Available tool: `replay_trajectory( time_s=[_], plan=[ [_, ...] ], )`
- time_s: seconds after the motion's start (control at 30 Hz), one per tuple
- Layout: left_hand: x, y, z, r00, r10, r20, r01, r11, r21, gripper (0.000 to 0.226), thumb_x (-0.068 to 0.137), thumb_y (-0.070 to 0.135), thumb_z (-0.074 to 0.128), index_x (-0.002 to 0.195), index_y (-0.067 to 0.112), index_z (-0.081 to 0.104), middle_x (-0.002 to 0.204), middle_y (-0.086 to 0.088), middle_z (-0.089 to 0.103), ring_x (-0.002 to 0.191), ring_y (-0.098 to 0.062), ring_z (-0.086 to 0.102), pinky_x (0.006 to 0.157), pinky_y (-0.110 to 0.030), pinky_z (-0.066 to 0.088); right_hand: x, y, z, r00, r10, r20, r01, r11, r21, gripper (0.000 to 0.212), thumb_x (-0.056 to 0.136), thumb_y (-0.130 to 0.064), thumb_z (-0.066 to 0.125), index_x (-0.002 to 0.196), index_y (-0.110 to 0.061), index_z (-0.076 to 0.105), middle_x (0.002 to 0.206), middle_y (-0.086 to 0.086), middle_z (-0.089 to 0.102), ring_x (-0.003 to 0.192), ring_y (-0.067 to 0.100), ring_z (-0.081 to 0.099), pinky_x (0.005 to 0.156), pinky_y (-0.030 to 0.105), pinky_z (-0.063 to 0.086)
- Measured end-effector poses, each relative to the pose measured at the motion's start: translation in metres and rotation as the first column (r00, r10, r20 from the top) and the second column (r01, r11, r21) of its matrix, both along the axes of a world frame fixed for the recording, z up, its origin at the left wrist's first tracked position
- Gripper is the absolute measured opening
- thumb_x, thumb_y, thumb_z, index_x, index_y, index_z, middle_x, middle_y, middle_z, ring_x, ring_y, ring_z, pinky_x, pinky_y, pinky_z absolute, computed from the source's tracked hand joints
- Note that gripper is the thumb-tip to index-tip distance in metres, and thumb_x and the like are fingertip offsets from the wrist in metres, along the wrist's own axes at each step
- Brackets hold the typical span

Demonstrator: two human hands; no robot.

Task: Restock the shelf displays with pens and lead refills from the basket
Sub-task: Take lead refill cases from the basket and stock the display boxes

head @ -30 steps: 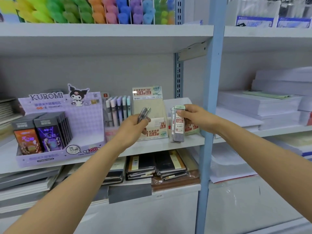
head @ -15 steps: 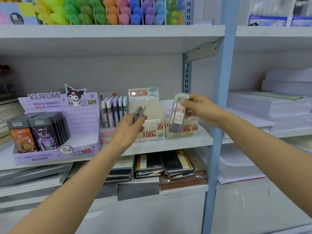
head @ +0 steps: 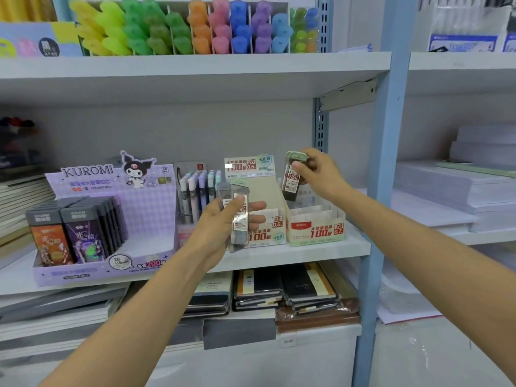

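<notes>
- A clear lead refill case [head: 291,178] with a pale green cap is held upright in the air, just above the 0.7 display box [head: 315,229], and it is not yet inside.
- It is pinched near its cap by the right hand [head: 318,174], fingers curled closed around it, thumb across the front label.
- Two more refill cases [head: 237,215] are gripped together in the left hand [head: 223,227], thumb pressed over their fronts, fingers wrapped behind; they are held in front of the 0.5 display box [head: 265,202].
- The 0.5 box is seen standing just left of the 0.7 box, the two side by side on the middle shelf [head: 307,254], near its front edge.
- Whether the tiered slots of the 0.7 box already hold cases cannot be told; the inside is pale and blurred.
- A pen display [head: 198,191] with pastel barrels standing upright is seen just left of the 0.5 box, partly hidden by the left hand.
- Further left, a purple Kuromi display [head: 111,219] is stocked with two rows of dark boxed refills on its left side; its right side is bare.
- Stacked notebooks [head: 282,289] are laid flat on the shelf beneath.
- Coloured highlighters [head: 195,29] are ranged in rows on the shelf above.
- Piles of white paper [head: 446,191] are seen in the bay to the right, beyond the blue upright [head: 382,191].
</notes>
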State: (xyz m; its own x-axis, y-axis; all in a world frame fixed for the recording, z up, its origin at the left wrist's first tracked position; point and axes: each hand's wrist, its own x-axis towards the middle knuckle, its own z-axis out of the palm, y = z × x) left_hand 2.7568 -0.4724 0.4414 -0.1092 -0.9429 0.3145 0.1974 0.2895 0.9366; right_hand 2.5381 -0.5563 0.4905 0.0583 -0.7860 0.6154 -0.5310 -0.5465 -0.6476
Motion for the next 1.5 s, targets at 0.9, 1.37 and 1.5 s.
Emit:
replay_trajectory(
  time_s=[0.9, 1.37, 1.5],
  plan=[
    [-0.015, 0.01, -0.001, 0.992, -0.106, -0.075, 0.112, 0.99, 0.089, 0.041, 0.105, 0.03, 0.032, 0.108, 0.005, 0.064, 0.097, -0.022, 0.073, 0.073, -0.025, 0.072, 0.065, -0.031, 0.061, 0.031, 0.05, -0.005, 0.884, 0.461, 0.075, -0.465, 0.854, 0.233, 0.02, 0.086, -0.016, 0.071, 0.105, -0.012, 0.068, 0.08, 0.0, 0.069, 0.059, 0.006, 0.054, 0.052, 0.018, 0.044],
    [-0.026, 0.005, -0.002, 0.988, 0.024, 0.15, -0.026, 1.0, 0.015, 0.035, 0.104, 0.038, 0.037, 0.122, 0.013, 0.055, 0.074, -0.003, 0.07, 0.064, -0.014, 0.064, 0.06, -0.03, 0.052, 0.033, 0.057, -0.011, 0.859, 0.512, -0.003, -0.5, 0.839, 0.215, 0.021, 0.091, -0.024, 0.064, 0.112, -0.025, 0.068, 0.088, -0.01, 0.072, 0.066, -0.001, 0.058, 0.065, 0.018, 0.05],
    [-0.028, 0.003, -0.005, 0.981, 0.043, 0.191, -0.041, 0.999, -0.012, 0.03, 0.1, 0.018, 0.038, 0.129, 0.018, 0.033, 0.073, 0.002, 0.071, 0.063, -0.012, 0.063, 0.057, -0.027, 0.053, 0.025, 0.059, -0.011, 0.864, 0.5, -0.062, -0.472, 0.846, 0.25, 0.014, 0.096, -0.023, 0.058, 0.109, -0.023, 0.064, 0.095, -0.012, 0.069, 0.08, -0.001, 0.062, 0.076, 0.021, 0.052]
  ],
)
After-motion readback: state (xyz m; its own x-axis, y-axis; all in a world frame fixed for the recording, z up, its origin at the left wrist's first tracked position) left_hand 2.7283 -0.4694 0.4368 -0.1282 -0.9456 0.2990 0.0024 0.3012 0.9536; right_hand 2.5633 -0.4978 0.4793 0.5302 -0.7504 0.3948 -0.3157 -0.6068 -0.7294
